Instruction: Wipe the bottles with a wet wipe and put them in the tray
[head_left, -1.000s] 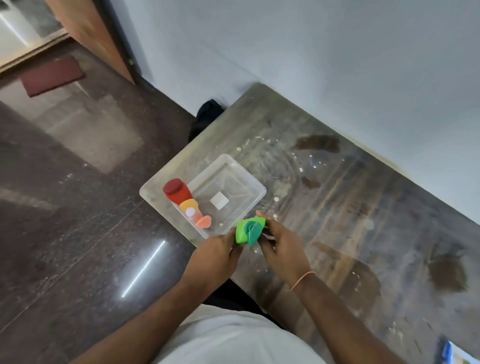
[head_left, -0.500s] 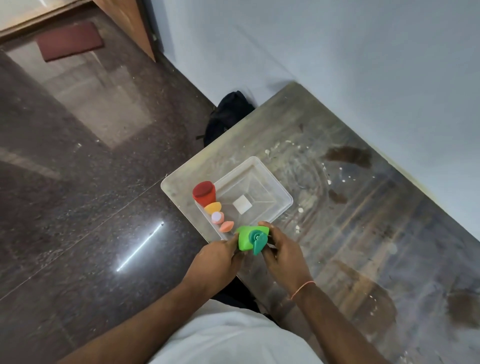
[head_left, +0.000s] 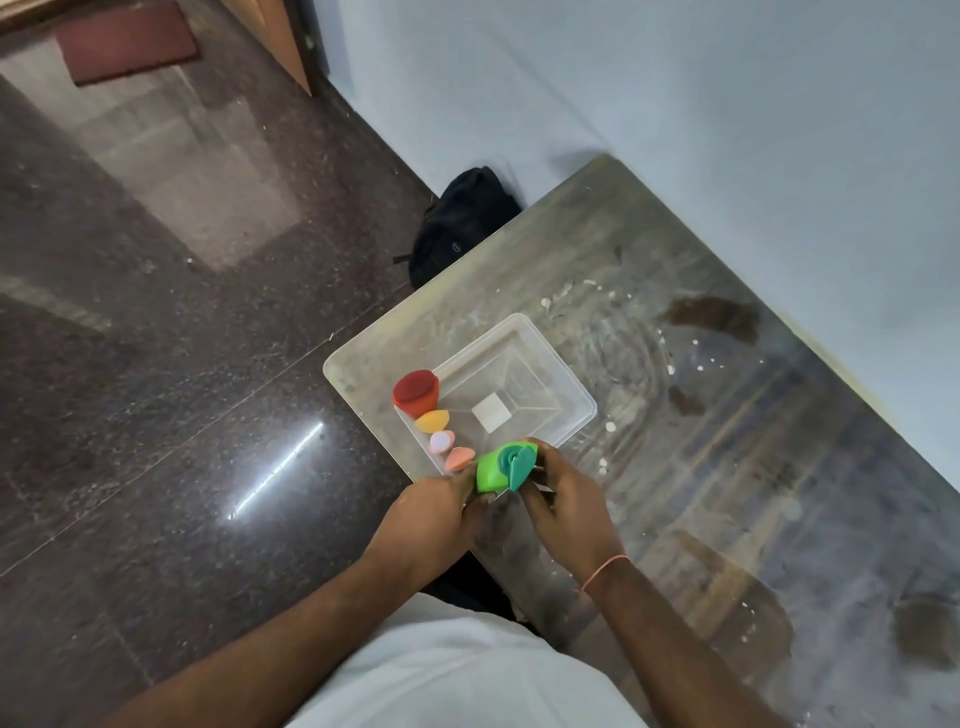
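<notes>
A green bottle (head_left: 491, 470) with a teal flip cap sits between my two hands just in front of the clear plastic tray (head_left: 571, 395). My left hand (head_left: 434, 512) grips its base. My right hand (head_left: 563, 496) curls round its cap end, with a bit of white wipe showing under the fingers. Along the tray's near-left wall stand a red-capped bottle (head_left: 415, 393), a yellow-capped one (head_left: 432, 421), a pink-capped one (head_left: 441, 440) and an orange-capped one (head_left: 458, 458).
The tray stands at the left corner of a stained wooden table (head_left: 727, 415), whose edge drops to a dark polished floor. A black bag (head_left: 462, 223) lies on the floor by the wall. A white label (head_left: 491, 412) shows on the tray's bottom.
The view has shifted, so tray and hands sit further right and lower in frame. Both hands still hold the green bottle in front of the tray, about as before.
</notes>
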